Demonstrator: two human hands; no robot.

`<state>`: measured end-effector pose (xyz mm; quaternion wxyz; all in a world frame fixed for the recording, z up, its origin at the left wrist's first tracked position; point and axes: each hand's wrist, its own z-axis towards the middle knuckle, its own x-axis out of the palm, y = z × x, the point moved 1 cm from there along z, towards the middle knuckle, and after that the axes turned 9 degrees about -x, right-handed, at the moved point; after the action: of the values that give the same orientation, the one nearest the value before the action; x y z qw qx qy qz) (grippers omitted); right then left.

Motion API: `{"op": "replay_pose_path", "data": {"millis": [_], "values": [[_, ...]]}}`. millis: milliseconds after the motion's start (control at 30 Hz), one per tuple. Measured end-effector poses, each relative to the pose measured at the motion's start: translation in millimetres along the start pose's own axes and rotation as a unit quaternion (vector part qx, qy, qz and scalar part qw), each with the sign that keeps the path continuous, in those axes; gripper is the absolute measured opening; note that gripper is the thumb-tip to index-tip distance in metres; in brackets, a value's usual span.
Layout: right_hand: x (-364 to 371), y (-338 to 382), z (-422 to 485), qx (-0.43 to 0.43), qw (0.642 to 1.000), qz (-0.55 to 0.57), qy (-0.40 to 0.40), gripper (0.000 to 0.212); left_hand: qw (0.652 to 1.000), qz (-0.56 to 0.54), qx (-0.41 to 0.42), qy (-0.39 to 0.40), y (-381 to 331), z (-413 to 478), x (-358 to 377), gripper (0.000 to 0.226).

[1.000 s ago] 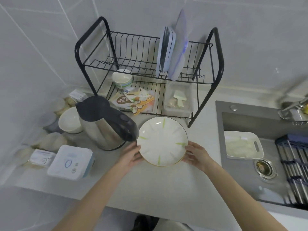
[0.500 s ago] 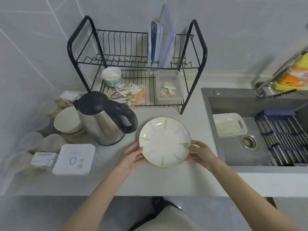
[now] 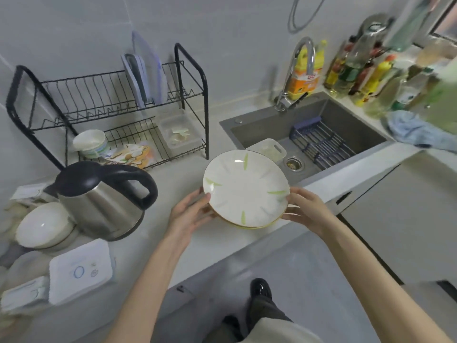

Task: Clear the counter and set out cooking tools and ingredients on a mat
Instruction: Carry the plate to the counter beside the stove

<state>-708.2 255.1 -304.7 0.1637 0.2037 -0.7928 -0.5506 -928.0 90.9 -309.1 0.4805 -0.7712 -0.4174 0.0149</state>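
Holding a white plate [image 3: 246, 189] with green streaks, the two hands sit at opposite sides of its rim. The left hand [image 3: 190, 214] has its thumb on the edge and its fingers tucked beneath, and the right hand [image 3: 309, 210] grips the other side the same way. A second yellow-edged rim shows just under the plate, so this looks like a small stack. The plate appears raised off the pale surface [image 3: 183, 174], near its front edge, and in view it covers the near corner of the sink [image 3: 259, 129] beyond the right hand. In the sink, beyond the hands, lie a white handled tray [image 3: 272, 147], a drain [image 3: 294, 164] and a blue wire rack [image 3: 321, 142], with a curved faucet [image 3: 299, 68] behind them. Farther out past the right hand stands a blurred cluster of bottles [image 3: 358, 70] beside a blue cloth [image 3: 415, 129]. Just outside the left hand stands a steel kettle [image 3: 103, 199] with a black lid and handle. A white bowl [image 3: 44, 225] and a white box [image 3: 80, 269] sit farther out on that side. Beyond the left hand a black two-tier dish rack [image 3: 111, 100] holds upright boards [image 3: 146, 75] on top. On its lower tier are a cup [image 3: 91, 143], a snack packet [image 3: 131, 153] and a clear container [image 3: 181, 132]. Below the forearms a black shoe [image 3: 259, 289] shows on the floor.
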Motion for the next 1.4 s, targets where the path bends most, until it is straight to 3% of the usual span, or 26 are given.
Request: {"op": "replay_pose_path", "data": {"millis": [300, 600, 833, 1167, 1400], "values": [[-98.4, 24.1, -78.8, -0.038, 0.989, 0.067, -0.128, 0.028, 0.985, 0.098, -0.026, 0.143, 5.0, -1.9, 105.7, 0.041], [-214.1, 11.7, -176.2, -0.067, 0.947, 0.150, -0.275, 0.032, 0.941, 0.203, -0.056, 0.265, 60.2, -11.3, 255.3, 0.047], [-324.5, -5.7, -271.0, -0.096, 0.886, 0.212, -0.401, 0.031, 0.896, 0.249, -0.083, 0.358, 141.5, -55.9, 390.9, 0.044], [-465.8, -35.6, -408.9, -0.116, 0.817, 0.211, -0.524, 0.030, 0.825, 0.280, -0.144, 0.470, 271.4, -141.8, 559.3, 0.038], [-540.6, -53.7, -494.9, -0.127, 0.747, 0.237, -0.609, 0.020, 0.755, 0.334, -0.176, 0.537, 360.2, -195.9, 664.7, 0.040]]}}
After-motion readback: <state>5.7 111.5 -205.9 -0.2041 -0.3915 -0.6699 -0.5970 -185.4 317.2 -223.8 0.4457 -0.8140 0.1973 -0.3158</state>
